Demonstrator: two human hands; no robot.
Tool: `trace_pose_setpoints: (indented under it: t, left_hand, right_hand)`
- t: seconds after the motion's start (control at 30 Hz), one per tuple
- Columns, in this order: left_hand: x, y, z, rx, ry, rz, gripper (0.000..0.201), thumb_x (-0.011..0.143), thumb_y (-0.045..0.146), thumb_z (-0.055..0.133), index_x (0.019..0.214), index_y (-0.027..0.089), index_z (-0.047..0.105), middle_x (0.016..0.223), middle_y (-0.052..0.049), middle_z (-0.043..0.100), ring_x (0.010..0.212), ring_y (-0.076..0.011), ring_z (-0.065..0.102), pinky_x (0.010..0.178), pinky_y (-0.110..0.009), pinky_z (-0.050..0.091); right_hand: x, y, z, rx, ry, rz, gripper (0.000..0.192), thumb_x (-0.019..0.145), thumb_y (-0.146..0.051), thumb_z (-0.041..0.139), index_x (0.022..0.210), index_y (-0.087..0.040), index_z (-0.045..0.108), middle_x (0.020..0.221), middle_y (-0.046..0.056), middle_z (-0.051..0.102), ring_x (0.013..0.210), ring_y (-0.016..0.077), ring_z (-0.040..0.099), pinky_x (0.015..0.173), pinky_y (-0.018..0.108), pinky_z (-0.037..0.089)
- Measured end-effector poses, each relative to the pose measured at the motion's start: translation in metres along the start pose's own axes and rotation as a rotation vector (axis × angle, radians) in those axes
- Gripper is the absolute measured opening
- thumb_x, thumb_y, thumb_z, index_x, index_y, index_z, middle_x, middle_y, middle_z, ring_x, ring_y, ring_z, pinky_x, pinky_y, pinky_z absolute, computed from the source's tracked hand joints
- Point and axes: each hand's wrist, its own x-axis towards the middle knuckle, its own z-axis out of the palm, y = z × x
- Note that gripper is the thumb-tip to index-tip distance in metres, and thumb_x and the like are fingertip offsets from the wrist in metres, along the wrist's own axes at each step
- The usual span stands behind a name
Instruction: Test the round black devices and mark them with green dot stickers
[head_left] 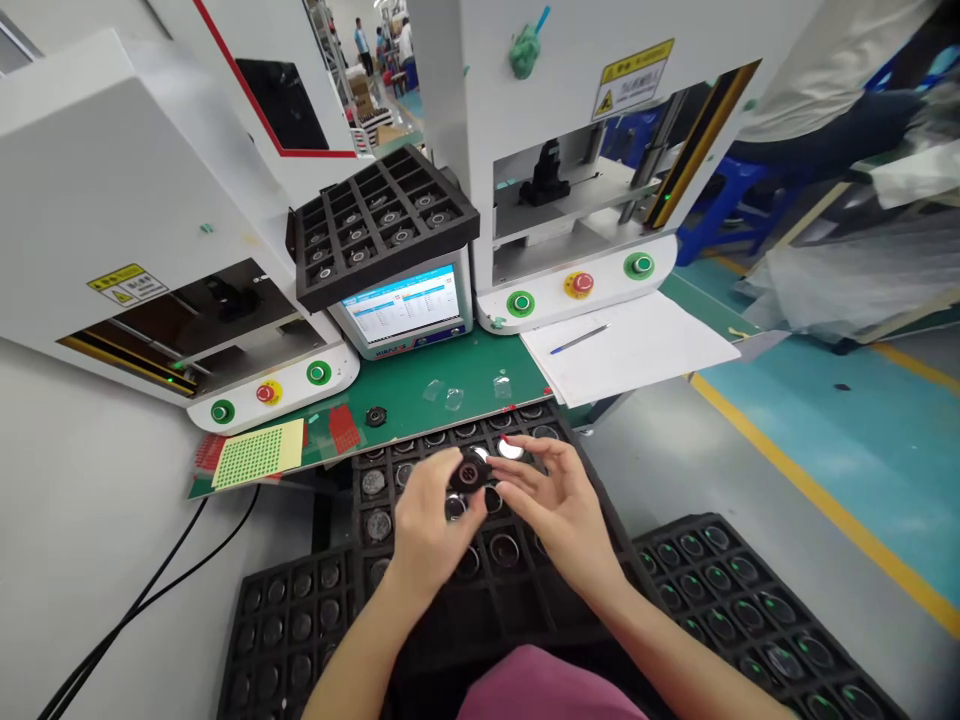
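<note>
My left hand (426, 520) pinches a small round black part (470, 473) between thumb and fingers, above a black compartment tray (525, 590) on my lap. My right hand (559, 500) is right beside it, its fingertips at the part's right edge and near a shiny round disc (511, 449) with a red spot. The tray's cells hold several similar round parts.
Two white press machines (135, 230) (585, 150) with green and red buttons stand on a green bench (450, 385). Between them a screen unit (405, 308) carries another black tray (382, 225). Paper with a pen (579, 339), a sticker sheet (259, 455), more trays (750, 600), a person (825, 90).
</note>
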Motion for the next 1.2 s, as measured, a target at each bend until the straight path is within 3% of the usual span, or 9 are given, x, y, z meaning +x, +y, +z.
trace_pose_setpoints:
  t: [0.07,0.13,0.3,0.47,0.53,0.7,0.9,1.03,1.2]
  left_hand:
    - [-0.008,0.017,-0.016,-0.090,0.105,0.147,0.047,0.077,0.010,0.072,0.119,0.017,0.054,0.103,-0.010,0.069,0.096,-0.0198,0.069,0.083,-0.030,0.057]
    - [-0.013,0.024,-0.030,-0.201,0.102,0.078,0.049,0.074,0.009,0.073,0.119,0.018,0.055,0.102,-0.009,0.069,0.094,-0.0190,0.068,0.082,-0.030,0.057]
    - [-0.021,0.017,-0.052,-0.703,-0.147,-0.182,0.054,0.074,0.052,0.075,0.119,0.022,0.064,0.106,-0.010,0.070,0.106,-0.0260,0.062,0.094,-0.043,0.052]
    - [-0.025,0.015,-0.052,-0.980,-0.211,-0.262,0.051,0.075,0.047,0.077,0.120,0.026,0.068,0.098,-0.009,0.076,0.105,-0.0248,0.065,0.092,-0.040,0.054]
    - [-0.027,0.019,-0.053,-1.005,-0.174,-0.299,0.049,0.074,0.042,0.079,0.120,0.026,0.069,0.103,-0.010,0.075,0.105,-0.0247,0.066,0.092,-0.039,0.055]
    - [-0.037,0.031,-0.057,-1.029,-0.069,-0.392,0.047,0.077,0.029,0.078,0.122,0.025,0.066,0.115,-0.011,0.068,0.114,-0.0290,0.065,0.097,-0.044,0.055]
    - [-0.049,0.037,-0.061,-0.961,-0.096,-0.392,0.051,0.079,0.024,0.076,0.128,0.030,0.061,0.117,-0.009,0.061,0.098,-0.0230,0.070,0.073,-0.032,0.063]
    - [-0.047,0.035,-0.066,-0.789,-0.113,-0.328,0.053,0.078,0.025,0.078,0.128,0.030,0.061,0.114,-0.009,0.066,0.102,-0.0234,0.068,0.081,-0.036,0.062]
    - [-0.045,0.033,-0.069,-0.712,-0.117,-0.267,0.053,0.078,0.024,0.077,0.128,0.028,0.062,0.115,-0.008,0.067,0.097,-0.0204,0.068,0.083,-0.036,0.061]
  right_hand:
    - [-0.004,-0.002,0.008,0.072,-0.094,0.086,0.047,0.058,-0.024,0.087,0.088,-0.023,0.051,0.106,0.000,0.063,0.083,0.0142,0.068,0.077,0.028,0.055]
    - [-0.009,-0.003,0.009,0.157,-0.185,0.200,0.047,0.059,-0.020,0.087,0.085,-0.023,0.049,0.099,-0.001,0.064,0.075,0.0107,0.065,0.070,0.024,0.054]
    - [-0.021,-0.002,0.004,0.284,-0.394,0.417,0.050,0.060,-0.015,0.086,0.090,-0.024,0.046,0.091,-0.005,0.060,0.065,0.0069,0.060,0.061,0.020,0.052]
    - [-0.025,-0.008,0.008,0.263,-0.484,0.459,0.051,0.057,-0.015,0.087,0.087,-0.023,0.047,0.089,-0.005,0.059,0.063,0.0068,0.061,0.057,0.019,0.052]
    - [-0.024,-0.012,0.010,0.207,-0.456,0.409,0.046,0.060,-0.017,0.086,0.086,-0.023,0.049,0.087,-0.005,0.061,0.065,0.0079,0.063,0.060,0.021,0.053]
    - [-0.030,-0.020,0.008,-0.034,-0.193,0.121,0.029,0.067,-0.021,0.083,0.078,-0.021,0.056,0.073,-0.001,0.066,0.070,0.0113,0.065,0.069,0.022,0.055]
    - [-0.047,-0.027,0.008,0.011,-0.347,0.330,0.032,0.064,-0.016,0.083,0.078,-0.023,0.055,0.059,-0.006,0.064,0.058,0.0119,0.063,0.064,0.026,0.056]
    - [-0.051,-0.026,0.012,0.107,-0.385,0.432,0.031,0.066,-0.014,0.081,0.076,-0.023,0.053,0.059,-0.007,0.064,0.056,0.0103,0.062,0.059,0.023,0.054]
    - [-0.050,-0.026,0.013,0.129,-0.418,0.435,0.030,0.068,-0.012,0.080,0.075,-0.022,0.053,0.061,-0.006,0.064,0.058,0.0090,0.061,0.059,0.020,0.052]
